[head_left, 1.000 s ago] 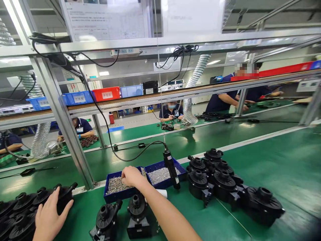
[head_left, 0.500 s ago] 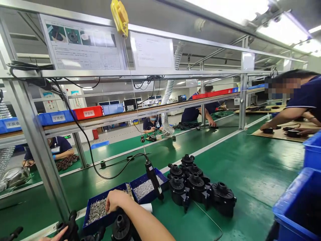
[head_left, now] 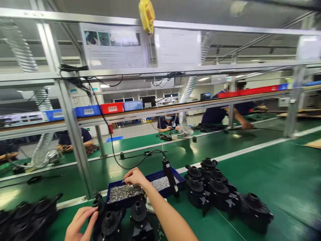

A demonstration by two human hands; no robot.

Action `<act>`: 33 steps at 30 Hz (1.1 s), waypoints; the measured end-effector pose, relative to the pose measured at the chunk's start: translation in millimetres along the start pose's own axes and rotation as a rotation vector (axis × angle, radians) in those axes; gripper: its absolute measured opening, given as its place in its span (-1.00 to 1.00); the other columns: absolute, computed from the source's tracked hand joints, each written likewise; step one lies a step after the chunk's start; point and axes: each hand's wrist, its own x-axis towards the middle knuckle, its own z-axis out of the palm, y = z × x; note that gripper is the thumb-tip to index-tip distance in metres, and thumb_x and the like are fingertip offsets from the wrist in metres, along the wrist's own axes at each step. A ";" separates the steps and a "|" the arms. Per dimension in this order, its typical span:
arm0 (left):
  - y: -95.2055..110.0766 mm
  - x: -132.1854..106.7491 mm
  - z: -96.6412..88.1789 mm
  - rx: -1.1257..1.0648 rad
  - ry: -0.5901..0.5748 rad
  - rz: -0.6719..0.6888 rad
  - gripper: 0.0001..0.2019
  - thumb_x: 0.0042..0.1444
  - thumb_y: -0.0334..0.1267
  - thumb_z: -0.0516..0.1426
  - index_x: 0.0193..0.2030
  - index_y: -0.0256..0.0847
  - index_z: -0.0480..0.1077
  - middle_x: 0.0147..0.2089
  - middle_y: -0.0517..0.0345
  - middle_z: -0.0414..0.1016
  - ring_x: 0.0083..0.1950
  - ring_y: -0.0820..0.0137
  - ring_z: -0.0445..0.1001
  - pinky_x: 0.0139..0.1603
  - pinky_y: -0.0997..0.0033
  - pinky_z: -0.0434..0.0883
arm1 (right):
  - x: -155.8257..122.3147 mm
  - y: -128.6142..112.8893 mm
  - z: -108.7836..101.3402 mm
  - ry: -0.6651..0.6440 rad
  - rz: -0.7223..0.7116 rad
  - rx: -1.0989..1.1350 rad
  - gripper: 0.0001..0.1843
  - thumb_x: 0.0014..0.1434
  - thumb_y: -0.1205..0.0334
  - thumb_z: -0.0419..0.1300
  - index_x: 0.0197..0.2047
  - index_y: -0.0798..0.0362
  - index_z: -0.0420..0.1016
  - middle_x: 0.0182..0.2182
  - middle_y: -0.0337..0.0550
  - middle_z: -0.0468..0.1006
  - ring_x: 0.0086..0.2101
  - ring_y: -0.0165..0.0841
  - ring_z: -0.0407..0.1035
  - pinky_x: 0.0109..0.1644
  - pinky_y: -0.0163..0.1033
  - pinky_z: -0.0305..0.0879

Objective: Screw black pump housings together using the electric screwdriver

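My left hand (head_left: pixel 81 223), at the lower left, has its thumb and fingertips closed on the upright spout of a black pump housing (head_left: pixel 99 205). Two more black housings, one round-topped (head_left: pixel 110 222) and one beside it (head_left: pixel 138 212), stand just to the right. Over the blue tray of silver screws (head_left: pixel 125 192), my right hand (head_left: pixel 135 176) is pinched, and a thin silver screw tip shows at its fingers. A black electric screwdriver (head_left: pixel 170 177) hangs from a cord above the neighbouring blue tray of small metal parts (head_left: pixel 160 182).
Several black pump housings (head_left: pixel 218 187) stand in a group on the right, and more (head_left: pixel 27 214) at far left. A metal frame post (head_left: pixel 76 144) rises behind my left hand. Co-workers sit across the green bench (head_left: pixel 276 174). A shelf holds red and blue boxes (head_left: pixel 112 107).
The view has swung left, bringing in the left group of housings. My right hand has lifted from among the screws to above the tray. My left hand shows more fully at the housing.
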 end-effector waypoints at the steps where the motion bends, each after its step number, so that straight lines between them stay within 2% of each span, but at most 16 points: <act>1: 6.6 -1.5 1.2 -0.031 0.022 -0.056 -0.68 0.13 0.23 0.36 -0.21 0.09 0.75 -0.09 0.03 0.72 -0.02 -0.04 0.68 0.07 0.03 0.68 | -1.4 -4.1 0.2 -0.007 -0.014 0.056 -0.79 0.46 0.16 0.35 -0.03 0.16 0.60 -0.15 -0.12 0.67 -0.25 -0.31 0.60 -0.16 -0.18 0.62; 3: 17.9 -5.1 4.2 -0.139 0.044 -0.221 -0.59 0.07 0.27 0.40 -0.19 0.01 0.74 -0.07 -0.01 0.74 0.01 -0.05 0.69 0.10 0.02 0.68 | -7.6 -16.4 4.6 -0.027 -0.059 0.161 -0.84 0.44 0.22 0.35 -0.06 0.17 0.61 -0.25 -0.16 0.68 -0.31 -0.34 0.60 -0.17 -0.21 0.61; 6: 31.7 -9.8 8.5 -0.408 0.003 -0.449 -0.41 -0.02 0.28 0.47 0.00 -0.10 0.71 0.01 -0.12 0.74 0.03 -0.08 0.72 0.01 0.04 0.72 | -24.9 -40.8 20.0 -0.074 -0.149 0.274 -0.93 0.27 0.36 0.39 -0.16 0.16 0.68 -0.41 -0.23 0.68 -0.38 -0.35 0.61 -0.21 -0.29 0.54; 9: 42.5 -9.6 10.1 -0.606 -0.001 -0.512 -0.30 -0.08 0.24 0.52 0.11 -0.16 0.67 0.07 -0.19 0.73 0.03 -0.08 0.73 -0.02 0.07 0.72 | -44.3 -64.2 40.0 -0.126 -0.243 0.307 -0.86 0.13 0.41 0.36 -0.22 0.14 0.75 -0.47 -0.21 0.69 -0.40 -0.31 0.60 -0.28 -0.34 0.46; 11: 46.6 -7.3 9.2 -0.635 0.031 -0.519 -0.31 -0.11 0.24 0.53 0.06 -0.21 0.69 0.00 -0.20 0.74 -0.03 -0.05 0.74 0.00 0.08 0.71 | -53.3 -76.3 52.1 -0.153 -0.303 0.291 -0.81 0.10 0.41 0.33 -0.24 0.12 0.78 -0.42 -0.17 0.73 -0.37 -0.29 0.61 -0.29 -0.34 0.44; 15: 44.5 -3.3 4.2 -0.563 0.090 -0.502 -0.41 -0.10 0.25 0.52 -0.16 -0.26 0.73 -0.21 -0.15 0.76 -0.20 0.04 0.73 -0.09 0.14 0.69 | -56.4 -90.7 67.3 -0.197 -0.410 0.208 -0.80 0.10 0.39 0.33 -0.26 0.06 0.82 -0.34 -0.16 0.77 -0.29 -0.25 0.64 -0.26 -0.33 0.42; 18: 36.3 0.0 -3.9 -0.506 0.095 -0.490 -0.43 -0.04 0.25 0.48 -0.16 -0.26 0.72 -0.23 -0.12 0.75 -0.22 0.05 0.72 -0.10 0.14 0.69 | -50.7 -93.0 67.7 -0.155 -0.450 0.122 -0.76 0.17 0.37 0.30 -0.20 0.02 0.82 -0.28 -0.17 0.79 -0.24 -0.23 0.64 -0.19 -0.30 0.42; 20: 28.9 4.2 -13.5 -0.385 0.092 -0.417 -0.49 0.07 0.24 0.42 -0.16 -0.23 0.71 -0.20 -0.10 0.75 -0.18 0.05 0.72 -0.07 0.12 0.68 | -46.9 -90.9 63.5 -0.087 -0.445 0.048 -0.72 0.24 0.36 0.25 -0.13 0.02 0.82 -0.20 -0.14 0.79 -0.18 -0.21 0.64 -0.10 -0.27 0.42; 22: 20.5 9.5 -25.6 -0.170 0.073 -0.263 -0.61 0.22 0.15 0.32 -0.17 -0.16 0.71 -0.14 -0.08 0.75 -0.11 0.06 0.71 0.01 0.11 0.66 | -44.8 -87.4 58.2 -0.030 -0.418 -0.042 -0.71 0.30 0.36 0.22 -0.10 0.03 0.80 -0.14 -0.09 0.78 -0.12 -0.18 0.62 -0.02 -0.23 0.40; 25: 7.8 15.3 -41.3 0.085 -0.008 -0.109 -0.72 0.34 -0.06 0.20 -0.03 -0.11 0.69 -0.08 -0.03 0.74 -0.07 0.12 0.70 0.06 0.15 0.62 | -44.9 -83.3 53.4 -0.006 -0.362 -0.193 -0.70 0.34 0.40 0.17 -0.10 0.06 0.77 -0.11 -0.03 0.77 -0.07 -0.14 0.60 0.05 -0.19 0.37; 28: 0.2 14.8 -46.2 0.151 -0.139 -0.115 -0.66 0.36 -0.17 0.12 0.16 -0.13 0.61 -0.12 0.02 0.73 -0.13 0.18 0.69 -0.02 0.24 0.60 | -42.9 -84.2 54.5 -0.062 -0.304 -0.335 -0.76 0.35 0.43 0.21 -0.10 0.08 0.74 -0.09 0.02 0.74 0.00 -0.11 0.59 0.10 -0.15 0.39; 31: 0.6 11.2 -43.5 0.175 -0.260 -0.109 -0.59 0.37 -0.24 0.06 0.27 -0.17 0.52 -0.14 0.03 0.71 -0.15 0.22 0.67 -0.06 0.31 0.55 | -33.4 -89.7 57.4 -0.177 -0.254 -0.445 -0.90 0.41 0.29 0.32 -0.09 0.11 0.67 -0.08 -0.02 0.71 0.00 -0.15 0.58 0.18 -0.02 0.46; 33: 3.6 9.7 -41.7 0.187 -0.293 -0.104 -0.56 0.36 -0.27 0.05 0.33 -0.20 0.46 -0.15 0.03 0.69 -0.16 0.22 0.65 -0.05 0.31 0.54 | -24.3 -94.1 57.9 -0.258 -0.219 -0.491 -0.84 0.43 0.18 0.35 -0.09 0.11 0.64 -0.07 -0.06 0.68 -0.02 -0.19 0.58 0.19 0.03 0.49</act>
